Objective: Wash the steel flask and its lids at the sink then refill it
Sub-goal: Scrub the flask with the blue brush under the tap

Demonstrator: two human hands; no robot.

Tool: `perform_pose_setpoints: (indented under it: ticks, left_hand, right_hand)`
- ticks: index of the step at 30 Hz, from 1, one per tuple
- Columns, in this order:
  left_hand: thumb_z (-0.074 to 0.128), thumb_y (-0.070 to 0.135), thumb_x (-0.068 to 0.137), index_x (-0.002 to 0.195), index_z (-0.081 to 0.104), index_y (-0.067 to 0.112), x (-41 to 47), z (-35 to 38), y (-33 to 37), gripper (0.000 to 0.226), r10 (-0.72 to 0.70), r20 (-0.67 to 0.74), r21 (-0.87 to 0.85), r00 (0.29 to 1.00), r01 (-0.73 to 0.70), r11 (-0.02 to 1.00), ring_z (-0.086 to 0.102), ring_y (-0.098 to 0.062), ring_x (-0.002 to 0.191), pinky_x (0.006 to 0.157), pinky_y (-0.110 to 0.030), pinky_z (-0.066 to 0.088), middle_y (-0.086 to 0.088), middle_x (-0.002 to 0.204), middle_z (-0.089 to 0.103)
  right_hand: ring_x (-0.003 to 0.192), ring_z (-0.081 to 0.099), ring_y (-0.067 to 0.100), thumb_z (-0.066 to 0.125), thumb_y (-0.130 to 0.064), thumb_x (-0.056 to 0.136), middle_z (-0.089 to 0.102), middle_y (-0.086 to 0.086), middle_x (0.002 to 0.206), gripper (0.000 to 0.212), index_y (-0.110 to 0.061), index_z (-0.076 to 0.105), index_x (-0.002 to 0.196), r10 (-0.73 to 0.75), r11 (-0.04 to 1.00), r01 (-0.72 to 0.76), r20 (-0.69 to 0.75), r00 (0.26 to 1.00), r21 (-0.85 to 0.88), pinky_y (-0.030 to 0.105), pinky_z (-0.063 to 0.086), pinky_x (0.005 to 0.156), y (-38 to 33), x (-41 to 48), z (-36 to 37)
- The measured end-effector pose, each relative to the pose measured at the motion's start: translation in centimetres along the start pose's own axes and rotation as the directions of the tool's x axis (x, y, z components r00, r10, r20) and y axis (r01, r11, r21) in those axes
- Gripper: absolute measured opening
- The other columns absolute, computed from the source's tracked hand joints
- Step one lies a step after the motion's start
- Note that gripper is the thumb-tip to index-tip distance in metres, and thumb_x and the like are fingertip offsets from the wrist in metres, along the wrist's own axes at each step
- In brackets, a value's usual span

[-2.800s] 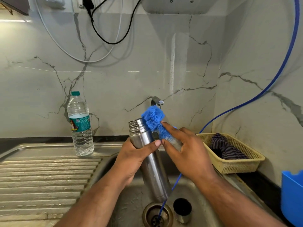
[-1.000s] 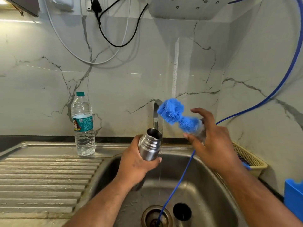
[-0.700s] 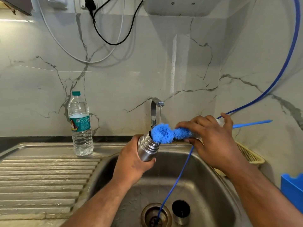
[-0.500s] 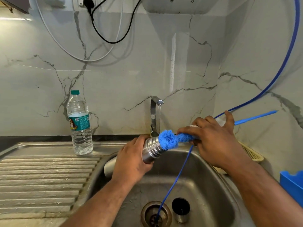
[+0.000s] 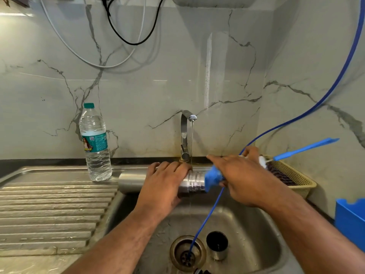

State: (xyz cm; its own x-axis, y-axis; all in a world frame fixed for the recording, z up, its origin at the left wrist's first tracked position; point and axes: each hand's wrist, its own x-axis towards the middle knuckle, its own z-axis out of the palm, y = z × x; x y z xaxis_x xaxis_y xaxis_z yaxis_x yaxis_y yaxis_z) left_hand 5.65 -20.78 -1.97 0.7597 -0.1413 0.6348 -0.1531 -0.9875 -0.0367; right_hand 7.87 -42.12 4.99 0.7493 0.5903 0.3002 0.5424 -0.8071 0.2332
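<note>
Flask held level by left hand; right hand grasps brush at its mouth

Upright at the back of the ribbed drainboard: clear water bottle, green cap. Far right on the counter: tan mesh basket holding a dark striped cloth; blue bin nearer, cut off by the frame edge. Blue hose arcing down the marble wall. Black cable and white cable looping above.
</note>
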Motion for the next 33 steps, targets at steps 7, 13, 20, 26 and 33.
perform_pose_setpoints:
  ticks: [7, 13, 20, 26, 33]
  left_hand:
    - [0.088, 0.036, 0.069, 0.142, 0.042, 0.038, 0.4, -0.7, -0.4, 0.086, -0.039, -0.011, 0.002, 0.999, 0.039, 0.999, 0.05, -0.01, 0.126, 0.118, -0.041, 0.032, 0.014, 0.136, 0.055]
    - [0.088, 0.034, 0.068, 0.14, 0.041, 0.039, 0.1, -1.5, -2.8, 0.087, -0.15, 0.004, -0.075, 0.989, 0.15, 0.986, 0.053, -0.009, 0.117, 0.115, -0.038, 0.035, 0.015, 0.128, 0.057]
    - [0.089, 0.033, 0.068, 0.141, 0.042, 0.034, 0.0, -1.2, -2.9, 0.087, -0.158, 0.031, -0.117, 0.987, 0.161, 0.98, 0.053, -0.01, 0.119, 0.113, -0.035, 0.034, 0.012, 0.13, 0.058]
    - [0.094, 0.029, 0.061, 0.136, 0.049, 0.031, -0.1, -1.0, -2.7, 0.087, -0.14, -0.028, -0.069, 0.99, 0.138, 0.988, 0.056, -0.015, 0.116, 0.11, -0.039, 0.038, 0.009, 0.126, 0.061]
    - [0.093, 0.028, 0.055, 0.134, 0.05, 0.035, 0.8, -0.9, 0.0, 0.09, 0.061, -0.058, -0.011, 0.996, -0.062, 0.998, 0.057, -0.011, 0.114, 0.108, -0.042, 0.043, 0.014, 0.125, 0.062]
  right_hand:
    - [0.144, 0.037, 0.017, 0.069, -0.046, 0.094, 0.045, -0.004, 0.154, 0.097, -0.04, -0.001, 0.16, -0.016, 0.994, 0.025, -0.08, 0.997, 0.109, 0.051, 0.003, 0.122, -0.7, 0.2, 0.6]
    - [0.135, 0.046, 0.015, 0.075, -0.045, 0.087, 0.056, -0.013, 0.136, 0.065, -0.046, 0.044, 0.145, 0.176, 0.984, -0.169, -0.304, 0.936, 0.049, 0.063, -0.012, 0.119, 3.6, -0.3, -0.4]
    - [0.079, 0.067, 0.025, 0.065, -0.021, 0.086, 0.07, -0.008, 0.081, 0.013, -0.028, 0.076, 0.087, -0.086, 0.995, 0.099, -0.378, 0.922, 0.016, 0.034, 0.035, 0.071, 3.7, 0.4, -0.4]
    - [0.088, 0.06, 0.023, 0.048, -0.03, 0.098, 0.065, -0.003, 0.093, 0.012, -0.026, 0.057, 0.09, -0.014, 0.999, 0.018, -0.117, 0.993, 0.029, 0.036, 0.05, 0.073, 1.4, -0.1, -0.6]
    - [0.08, 0.063, 0.028, 0.056, -0.032, 0.098, 0.059, 0.001, 0.083, 0.021, -0.017, 0.07, 0.1, -0.041, 0.955, 0.035, 0.013, 0.999, 0.296, 0.039, 0.054, 0.07, -0.7, 0.8, 1.0]
